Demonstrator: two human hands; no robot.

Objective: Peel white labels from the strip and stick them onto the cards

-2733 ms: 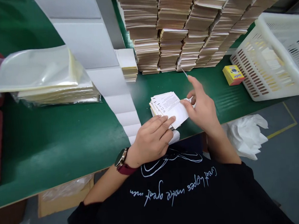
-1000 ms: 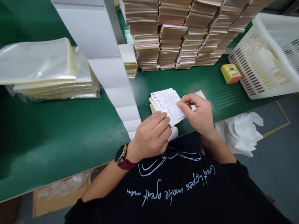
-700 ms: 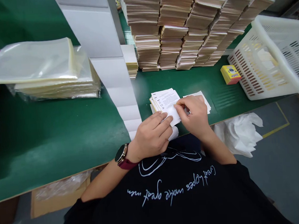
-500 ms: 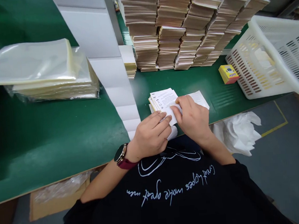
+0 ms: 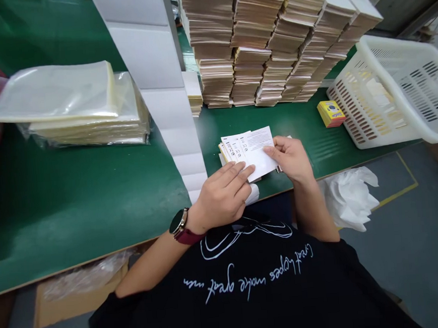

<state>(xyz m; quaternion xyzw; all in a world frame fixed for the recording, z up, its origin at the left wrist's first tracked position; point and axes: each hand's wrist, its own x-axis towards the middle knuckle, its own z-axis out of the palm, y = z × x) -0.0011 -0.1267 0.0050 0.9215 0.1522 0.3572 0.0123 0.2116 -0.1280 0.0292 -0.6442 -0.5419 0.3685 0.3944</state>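
Between the thumb and fingers of my right hand is the right edge of a white printed card, small print along its top. It overlaps a fanned stack of similar cards on the green table. My left hand, with a watch on its wrist, rests its stretched fingers on the card's lower left and on the stack. More paper lies behind my right hand, mostly hidden. A white curled piece shows by my left fingertips.
Tall piles of cards stand at the back. A white folded strip runs down the table, with clear plastic bags to its left. On the right are a small yellow box and a white basket. White crumpled material lies below the table edge.
My right hand has moved right, from over the stack to the card's right edge. More of the card's printed face now shows. My left hand has stayed nearly in place.
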